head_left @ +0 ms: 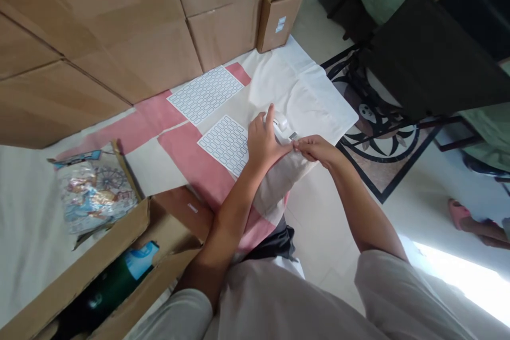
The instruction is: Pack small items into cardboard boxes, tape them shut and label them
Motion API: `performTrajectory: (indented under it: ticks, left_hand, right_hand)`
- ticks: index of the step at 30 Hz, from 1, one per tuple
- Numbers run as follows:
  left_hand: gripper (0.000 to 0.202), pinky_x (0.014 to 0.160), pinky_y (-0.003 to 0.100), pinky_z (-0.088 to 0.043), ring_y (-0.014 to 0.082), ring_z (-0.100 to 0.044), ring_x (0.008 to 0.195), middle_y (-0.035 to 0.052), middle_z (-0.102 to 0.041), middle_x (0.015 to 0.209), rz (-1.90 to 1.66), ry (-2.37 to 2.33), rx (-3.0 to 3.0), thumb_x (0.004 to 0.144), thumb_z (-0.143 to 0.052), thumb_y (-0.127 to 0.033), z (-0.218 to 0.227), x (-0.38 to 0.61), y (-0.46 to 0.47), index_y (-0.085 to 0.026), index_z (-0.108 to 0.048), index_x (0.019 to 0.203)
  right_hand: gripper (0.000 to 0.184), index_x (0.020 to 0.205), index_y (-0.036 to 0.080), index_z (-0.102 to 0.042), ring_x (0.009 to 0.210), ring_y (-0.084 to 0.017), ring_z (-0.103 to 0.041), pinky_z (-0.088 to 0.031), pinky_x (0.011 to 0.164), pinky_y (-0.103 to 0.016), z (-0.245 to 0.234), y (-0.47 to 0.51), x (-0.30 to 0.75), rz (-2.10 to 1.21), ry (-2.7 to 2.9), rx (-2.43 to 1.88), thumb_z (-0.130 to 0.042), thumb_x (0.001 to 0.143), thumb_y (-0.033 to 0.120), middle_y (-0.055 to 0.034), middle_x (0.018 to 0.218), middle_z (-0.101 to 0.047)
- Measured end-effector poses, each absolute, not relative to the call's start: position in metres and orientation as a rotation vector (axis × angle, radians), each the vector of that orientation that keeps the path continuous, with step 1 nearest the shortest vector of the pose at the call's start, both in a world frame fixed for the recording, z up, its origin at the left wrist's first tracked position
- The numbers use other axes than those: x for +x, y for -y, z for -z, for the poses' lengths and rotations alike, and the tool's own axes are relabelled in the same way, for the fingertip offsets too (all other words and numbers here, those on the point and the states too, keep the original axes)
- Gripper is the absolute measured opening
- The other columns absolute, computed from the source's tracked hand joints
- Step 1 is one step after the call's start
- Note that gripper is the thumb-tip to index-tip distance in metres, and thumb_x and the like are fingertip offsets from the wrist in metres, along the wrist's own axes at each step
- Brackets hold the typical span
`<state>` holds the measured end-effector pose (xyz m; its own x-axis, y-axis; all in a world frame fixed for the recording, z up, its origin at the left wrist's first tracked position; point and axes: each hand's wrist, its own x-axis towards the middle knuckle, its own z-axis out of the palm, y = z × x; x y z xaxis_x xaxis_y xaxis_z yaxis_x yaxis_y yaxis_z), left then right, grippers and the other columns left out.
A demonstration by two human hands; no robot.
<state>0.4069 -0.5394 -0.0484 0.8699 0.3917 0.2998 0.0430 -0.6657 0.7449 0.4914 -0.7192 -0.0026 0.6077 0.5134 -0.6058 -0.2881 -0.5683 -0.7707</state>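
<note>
My left hand (263,141) is on a small white handheld device (281,123) with a rounded body and a grey part at its near end. One finger points up, and the other fingers are partly hidden around the device. At that grey end, my right hand (314,149) is closed in a pinch, with the fingertips meeting beside my left thumb. Whatever lies between those fingertips is too small to make out. Left of my hands are two white sheets printed with rows of small outlined labels, a nearer sheet (227,143) and a farther sheet (205,94).
Large cardboard boxes (131,37) form a wall behind the cloth-covered table (175,162). A smaller open box (281,18) stands at the back corner. At left are a shiny plastic packet (98,188) and an open carton (171,223) holding a dark green item. A dark chair (434,58) stands right.
</note>
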Motion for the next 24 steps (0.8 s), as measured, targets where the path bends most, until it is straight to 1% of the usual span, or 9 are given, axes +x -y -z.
performTrajectory:
  ticks: [4, 8, 10, 12, 15, 17, 20, 22, 24]
  left_hand:
    - [0.117, 0.121, 0.056, -0.039, 0.0398, -0.050, 0.140, 0.0213, -0.052, 0.147, -0.553, -0.313, 2.217, 0.072, -0.088, -0.060, 0.049, 0.407, 0.539, -0.019, -0.028, 0.164]
    - [0.116, 0.122, 0.059, -0.037, 0.0408, -0.047, 0.144, 0.0221, -0.049, 0.152, -0.535, -0.267, 2.151, 0.071, -0.090, -0.053, 0.047, 0.405, 0.538, -0.020, -0.028, 0.163]
    - [0.094, 0.122, 0.057, -0.039, 0.0382, -0.045, 0.148, 0.0224, -0.047, 0.156, -0.641, -0.208, 2.042, 0.082, -0.080, -0.053, 0.038, 0.399, 0.540, -0.020, -0.034, 0.158]
    - [0.060, 0.119, 0.052, -0.043, 0.0322, -0.050, 0.145, 0.0200, -0.052, 0.151, -0.831, -0.125, 1.891, 0.095, -0.063, -0.049, 0.022, 0.389, 0.543, -0.020, -0.046, 0.145]
    - [0.033, 0.110, 0.045, -0.051, 0.0249, -0.063, 0.120, 0.0121, -0.067, 0.122, -0.969, -0.020, 1.777, 0.102, -0.051, -0.046, -0.016, 0.367, 0.548, -0.022, -0.059, 0.123]
    - [0.034, 0.102, 0.042, -0.054, 0.0224, -0.065, 0.107, 0.0084, -0.068, 0.112, -0.836, 0.010, 1.787, 0.101, -0.056, -0.050, -0.044, 0.351, 0.548, -0.023, -0.063, 0.119]
    - [0.046, 0.095, 0.037, -0.055, 0.0209, -0.066, 0.109, 0.0081, -0.068, 0.125, -0.393, 0.113, 1.805, 0.100, -0.061, -0.056, -0.080, 0.319, 0.541, -0.025, -0.063, 0.134]
    - [0.052, 0.091, 0.034, -0.056, 0.0214, -0.067, 0.112, 0.0081, -0.068, 0.132, -0.177, 0.149, 1.814, 0.098, -0.064, -0.058, -0.096, 0.290, 0.533, -0.025, -0.062, 0.139]
    - [0.039, 0.084, 0.030, -0.055, 0.0200, -0.070, 0.106, 0.0061, -0.074, 0.121, -0.187, 0.107, 1.836, 0.099, -0.066, -0.053, -0.104, 0.254, 0.525, -0.024, -0.069, 0.124]
  right_hand:
    - [0.032, 0.062, 0.018, -0.062, 0.040, -0.003, -0.020, -0.008, 0.045, -0.025, 0.007, 0.716, 0.494, -1.056, 0.159, -1.956, -0.084, 0.073, 0.037, 0.0111, 0.040, -0.030]
    - [0.033, 0.069, 0.017, -0.066, 0.040, -0.004, -0.022, -0.009, 0.046, -0.026, 0.006, 0.724, 0.484, -0.979, 0.197, -1.886, -0.083, 0.072, 0.045, 0.0103, 0.040, -0.034]
    - [0.037, 0.073, 0.017, -0.067, 0.042, -0.005, -0.023, -0.013, 0.048, -0.025, 0.000, 0.729, 0.470, -0.883, 0.217, -1.851, -0.080, 0.073, 0.052, 0.0104, 0.042, -0.035]
    - [0.040, 0.077, 0.017, -0.066, 0.045, -0.005, -0.024, -0.016, 0.050, -0.025, -0.010, 0.735, 0.450, -0.768, 0.234, -1.822, -0.077, 0.076, 0.056, 0.0108, 0.045, -0.035]
    - [0.041, 0.079, 0.017, -0.068, 0.048, -0.006, -0.026, -0.018, 0.052, -0.026, -0.030, 0.741, 0.416, -0.574, 0.296, -1.780, -0.078, 0.079, 0.057, 0.0100, 0.049, -0.035]
    - [0.042, 0.080, 0.017, -0.070, 0.050, -0.007, -0.027, -0.019, 0.052, -0.026, -0.047, 0.742, 0.395, -0.450, 0.372, -1.777, -0.078, 0.084, 0.058, 0.0091, 0.050, -0.035]
    - [0.042, 0.079, 0.018, -0.073, 0.052, -0.008, -0.031, -0.024, 0.053, -0.026, -0.075, 0.737, 0.366, -0.272, 0.521, -1.836, -0.075, 0.091, 0.058, 0.0069, 0.053, -0.039]
    - [0.041, 0.077, 0.018, -0.073, 0.054, -0.010, -0.039, -0.031, 0.054, -0.026, -0.090, 0.729, 0.348, -0.175, 0.651, -1.878, -0.074, 0.094, 0.055, 0.0031, 0.057, -0.051]
    - [0.036, 0.077, 0.018, -0.074, 0.055, -0.010, -0.046, -0.035, 0.054, -0.025, -0.099, 0.718, 0.331, -0.126, 0.811, -1.889, -0.073, 0.096, 0.049, 0.0003, 0.062, -0.061]
